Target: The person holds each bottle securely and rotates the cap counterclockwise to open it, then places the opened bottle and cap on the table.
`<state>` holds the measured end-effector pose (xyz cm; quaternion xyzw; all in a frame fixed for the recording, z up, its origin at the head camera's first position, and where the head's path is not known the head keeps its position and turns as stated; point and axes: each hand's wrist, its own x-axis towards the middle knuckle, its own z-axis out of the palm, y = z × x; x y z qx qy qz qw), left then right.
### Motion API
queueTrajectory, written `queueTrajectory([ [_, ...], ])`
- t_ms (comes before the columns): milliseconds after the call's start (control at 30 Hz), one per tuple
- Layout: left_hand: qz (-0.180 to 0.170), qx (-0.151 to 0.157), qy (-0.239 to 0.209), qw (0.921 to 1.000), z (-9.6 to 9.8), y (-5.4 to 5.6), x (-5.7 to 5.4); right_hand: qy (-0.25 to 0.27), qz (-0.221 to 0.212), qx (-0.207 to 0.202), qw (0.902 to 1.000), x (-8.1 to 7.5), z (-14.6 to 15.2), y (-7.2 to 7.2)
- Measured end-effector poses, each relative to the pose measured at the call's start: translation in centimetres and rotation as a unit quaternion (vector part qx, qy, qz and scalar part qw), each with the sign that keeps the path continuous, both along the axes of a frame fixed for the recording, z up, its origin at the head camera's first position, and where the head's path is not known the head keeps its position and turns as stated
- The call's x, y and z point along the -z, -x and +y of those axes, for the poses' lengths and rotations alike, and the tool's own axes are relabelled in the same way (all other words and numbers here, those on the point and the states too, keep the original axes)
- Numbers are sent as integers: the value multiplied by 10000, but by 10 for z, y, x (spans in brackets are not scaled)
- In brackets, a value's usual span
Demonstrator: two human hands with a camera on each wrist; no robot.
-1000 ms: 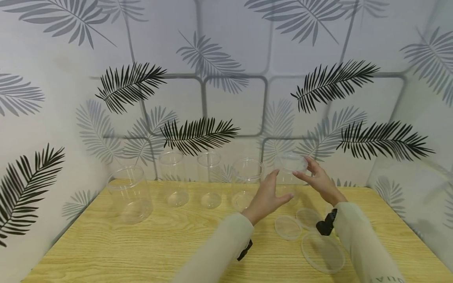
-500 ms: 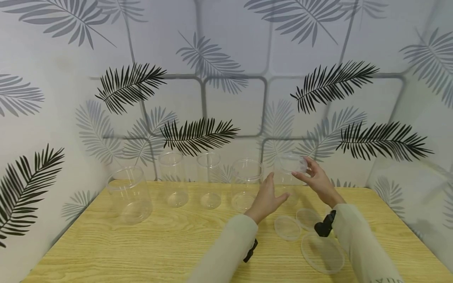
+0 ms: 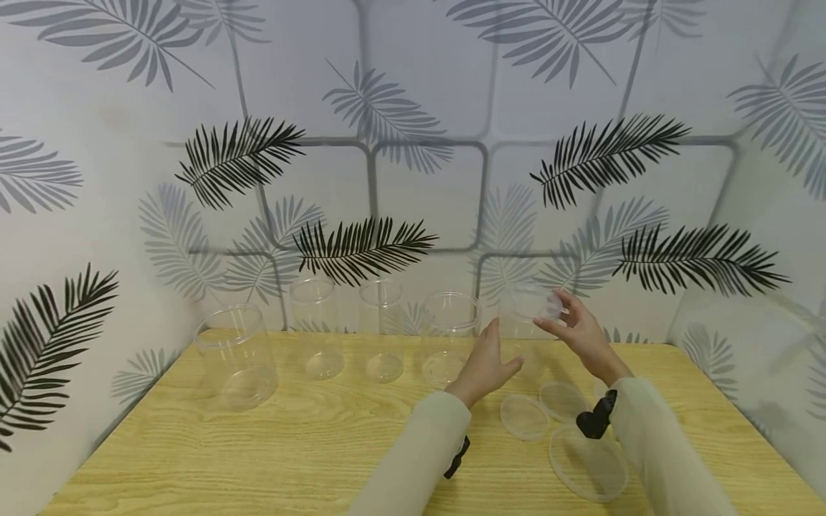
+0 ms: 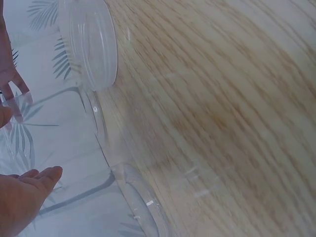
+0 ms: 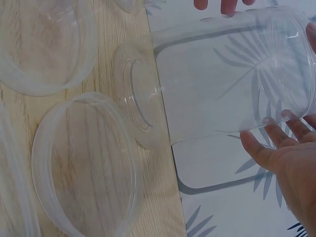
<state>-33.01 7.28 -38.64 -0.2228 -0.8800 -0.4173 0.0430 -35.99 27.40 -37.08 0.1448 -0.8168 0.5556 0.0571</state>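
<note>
A clear cylindrical jar [image 5: 207,84] stands upright at the right end of a row at the table's back. My right hand [image 3: 584,337] holds the clear lid [image 3: 545,302] at its top, thumb on the near side and fingers behind. In the right wrist view, several fingers of that hand lie along the jar's upper side. My left hand [image 3: 482,369] is on the jar's left, fingers straight and thumb spread apart. Left fingertips [image 5: 228,7] show right at the jar's side in the right wrist view.
Left of this jar stand more lidless clear jars: a wide one [image 3: 450,319], two narrow ones [image 3: 382,330] [image 3: 314,330], and a big one [image 3: 235,355]. Clear lids [image 3: 525,417] [image 3: 563,401] [image 3: 589,462] lie on the wooden table [image 3: 258,459] at front right. A leaf-patterned wall [image 3: 426,193] rises behind.
My left hand has drawn slightly down and away from the lid, its thumb and fingers now lower beside the jar. The right hand stays at the lid, almost unmoved.
</note>
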Motion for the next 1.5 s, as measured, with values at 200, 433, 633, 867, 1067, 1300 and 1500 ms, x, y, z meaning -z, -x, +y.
queueTrajectory([
  [200, 162, 38, 59, 9998, -1, -1, 0, -43, 59, -30, 10000, -1, 3, -4],
  [433, 288, 9, 66, 9996, -1, -4, -4, -107, 152, -82, 9998, -8, 6, -14],
  [633, 327, 26, -45, 9995, -1, -5, -7, -151, 271, -271, 9992, -17, 9, -25],
  [867, 545, 42, -66, 9985, -3, -9, -8, -339, 353, -460, 9977, -25, 11, -37],
  [1067, 675, 133, -115, 9976, -5, -14, -6, -476, 430, -537, 9965, -28, 14, -45],
  [1300, 664, 288, -293, 9970, -11, -18, -5, -274, 472, -808, 9952, -31, 12, -51],
  [1500, 464, 397, -519, 9968, -19, -24, -5, -152, 534, -1185, 9914, -33, 8, -55],
])
